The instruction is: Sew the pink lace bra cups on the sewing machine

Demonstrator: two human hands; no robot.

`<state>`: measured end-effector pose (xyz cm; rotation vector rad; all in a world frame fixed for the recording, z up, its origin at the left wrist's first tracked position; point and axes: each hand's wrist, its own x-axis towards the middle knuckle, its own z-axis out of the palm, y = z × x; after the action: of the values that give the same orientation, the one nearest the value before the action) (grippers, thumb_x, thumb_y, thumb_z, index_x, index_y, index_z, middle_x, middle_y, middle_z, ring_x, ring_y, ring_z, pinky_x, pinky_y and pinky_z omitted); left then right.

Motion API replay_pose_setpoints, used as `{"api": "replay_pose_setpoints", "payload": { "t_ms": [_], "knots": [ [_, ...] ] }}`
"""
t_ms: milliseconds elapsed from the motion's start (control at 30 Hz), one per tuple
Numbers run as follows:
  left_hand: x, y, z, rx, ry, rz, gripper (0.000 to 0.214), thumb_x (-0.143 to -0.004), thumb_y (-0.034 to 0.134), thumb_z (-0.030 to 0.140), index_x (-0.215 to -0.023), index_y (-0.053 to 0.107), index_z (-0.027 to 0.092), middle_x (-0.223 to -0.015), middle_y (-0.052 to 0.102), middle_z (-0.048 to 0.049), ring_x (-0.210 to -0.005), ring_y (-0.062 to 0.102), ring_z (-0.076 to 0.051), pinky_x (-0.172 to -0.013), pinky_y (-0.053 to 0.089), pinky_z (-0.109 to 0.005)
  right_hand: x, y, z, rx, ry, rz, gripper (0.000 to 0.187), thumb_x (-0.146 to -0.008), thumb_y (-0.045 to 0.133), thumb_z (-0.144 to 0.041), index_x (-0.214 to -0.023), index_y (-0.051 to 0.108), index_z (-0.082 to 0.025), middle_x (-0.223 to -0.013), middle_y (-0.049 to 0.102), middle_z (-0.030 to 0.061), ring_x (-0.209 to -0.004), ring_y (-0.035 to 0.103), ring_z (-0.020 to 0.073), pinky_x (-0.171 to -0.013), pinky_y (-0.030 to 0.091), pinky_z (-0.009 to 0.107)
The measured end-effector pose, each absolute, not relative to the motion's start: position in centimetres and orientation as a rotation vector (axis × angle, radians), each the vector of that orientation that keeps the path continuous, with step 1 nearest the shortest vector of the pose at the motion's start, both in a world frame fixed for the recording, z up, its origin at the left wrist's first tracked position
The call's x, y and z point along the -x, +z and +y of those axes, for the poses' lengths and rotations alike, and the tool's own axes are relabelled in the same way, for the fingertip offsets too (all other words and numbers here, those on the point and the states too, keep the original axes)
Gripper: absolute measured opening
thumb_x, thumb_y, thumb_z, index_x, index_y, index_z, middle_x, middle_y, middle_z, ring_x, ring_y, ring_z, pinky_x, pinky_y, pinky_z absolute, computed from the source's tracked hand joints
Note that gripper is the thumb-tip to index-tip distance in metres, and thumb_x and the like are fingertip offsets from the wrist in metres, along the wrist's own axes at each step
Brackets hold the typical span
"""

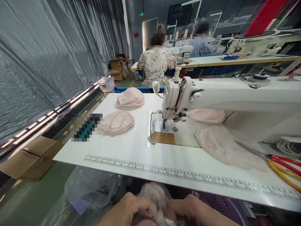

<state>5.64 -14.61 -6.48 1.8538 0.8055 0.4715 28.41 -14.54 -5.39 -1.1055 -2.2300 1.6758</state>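
Below the table's front edge, my left hand (135, 205) is closed, its fingers curled on a pale piece of lace fabric (155, 193). My right hand (185, 207) grips the same fabric from the other side; its fingertips are partly hidden. The fabric is bunched and slightly blurred between both hands. Above them on the table stands a white sewing machine (199, 91). Two stacks of beige lace pieces lie left of it, a nearer stack (118, 123) and a farther stack (130, 99).
Scissors (268, 155) with red handles and yellow-handled scissors (282, 174) lie at the right by sheer fabric (225, 147). A printed ruler (164, 171) runs along the white table's (131, 147) front. Two people sit at machines ahead. A cardboard box (30, 158) stands left.
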Motion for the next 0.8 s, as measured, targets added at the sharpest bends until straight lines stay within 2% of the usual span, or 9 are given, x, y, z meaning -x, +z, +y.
{"api": "replay_pose_setpoints", "payload": {
  "t_ms": [67, 100, 200, 267, 400, 500, 633, 800],
  "knots": [
    [-5.2, -5.8, -14.8, -1.492, 0.277, 0.867, 0.030, -0.086, 0.058, 0.042, -0.081, 0.067, 0.013, -0.054, 0.042, 0.0065, -0.047, 0.032, -0.005, -0.045, 0.026, -0.016, -28.3, -4.0, -14.6, 1.221, 1.964, -2.042, 0.008, -0.077, 0.057, -0.011, -0.077, 0.055, -0.019, -0.061, 0.045, -0.0089, -0.054, 0.041, 0.0057, -0.048, 0.028, 0.015],
    [-5.2, -5.6, -14.9, -1.395, 0.242, 0.896, 0.029, -0.081, 0.063, 0.041, -0.083, 0.068, 0.013, -0.055, 0.042, 0.0066, -0.049, 0.033, -0.005, -0.047, 0.026, -0.016, -28.2, -3.7, -14.7, 1.273, 1.996, -1.963, 0.011, -0.075, 0.057, -0.009, -0.080, 0.055, -0.019, -0.062, 0.045, -0.0090, -0.055, 0.041, 0.0057, -0.048, 0.027, 0.015],
    [-5.7, -6.0, -15.0, -1.281, 0.233, 0.978, 0.034, -0.063, 0.079, 0.035, -0.088, 0.070, 0.013, -0.061, 0.049, 0.0057, -0.055, 0.037, -0.007, -0.049, 0.027, -0.015, -27.9, -3.9, -15.3, 1.365, 1.937, -1.844, 0.018, -0.072, 0.058, -0.008, -0.086, 0.057, -0.019, -0.066, 0.051, -0.0080, -0.060, 0.046, 0.0069, -0.050, 0.030, 0.015],
    [-6.1, -6.3, -15.2, -1.305, 0.229, 1.055, 0.034, -0.057, 0.082, 0.029, -0.086, 0.071, 0.015, -0.061, 0.051, 0.0058, -0.057, 0.039, -0.008, -0.050, 0.029, -0.016, -27.9, -4.6, -15.9, 1.373, 1.872, -1.880, 0.020, -0.072, 0.056, -0.007, -0.089, 0.058, -0.019, -0.068, 0.055, -0.0077, -0.061, 0.048, 0.0072, -0.051, 0.032, 0.015],
    [-6.7, -6.3, -15.4, -1.460, 0.235, 1.194, 0.014, -0.064, 0.075, 0.022, -0.077, 0.074, 0.018, -0.060, 0.053, 0.0052, -0.062, 0.045, -0.010, -0.058, 0.034, -0.018, -28.4, -5.1, -16.7, 1.372, 1.622, -2.033, 0.030, -0.072, 0.053, -0.002, -0.094, 0.058, -0.022, -0.075, 0.062, -0.0070, -0.067, 0.053, 0.0090, -0.057, 0.036, 0.017],
    [-6.7, -6.1, -15.4, -1.533, 0.256, 1.211, 0.009, -0.068, 0.072, 0.025, -0.072, 0.073, 0.016, -0.058, 0.050, 0.0055, -0.061, 0.045, -0.010, -0.060, 0.034, -0.020, -28.6, -4.9, -16.9, 1.406, 1.552, -2.064, 0.034, -0.070, 0.054, 0.000, -0.095, 0.057, -0.024, -0.077, 0.062, -0.0071, -0.071, 0.055, 0.0103, -0.061, 0.039, 0.018],
    [-6.6, -5.8, -15.5, -1.615, 0.236, 1.232, 0.010, -0.071, 0.065, 0.025, -0.068, 0.064, 0.015, -0.060, 0.049, 0.0047, -0.064, 0.046, -0.012, -0.059, 0.033, -0.020, -28.3, -5.0, -16.6, 1.377, 1.637, -1.971, 0.023, -0.073, 0.055, -0.005, -0.090, 0.055, -0.021, -0.074, 0.059, -0.0061, -0.068, 0.051, 0.0105, -0.059, 0.038, 0.018],
    [-6.5, -6.1, -15.5, -1.610, 0.178, 1.317, 0.023, -0.066, 0.071, 0.033, -0.066, 0.054, 0.016, -0.065, 0.048, 0.0034, -0.075, 0.047, -0.016, -0.063, 0.032, -0.021, -27.6, -6.0, -16.1, 1.454, 1.675, -1.904, 0.009, -0.071, 0.060, -0.016, -0.078, 0.054, -0.019, -0.058, 0.043, -0.0087, -0.056, 0.036, 0.0087, -0.051, 0.027, 0.020]
  ]
}}
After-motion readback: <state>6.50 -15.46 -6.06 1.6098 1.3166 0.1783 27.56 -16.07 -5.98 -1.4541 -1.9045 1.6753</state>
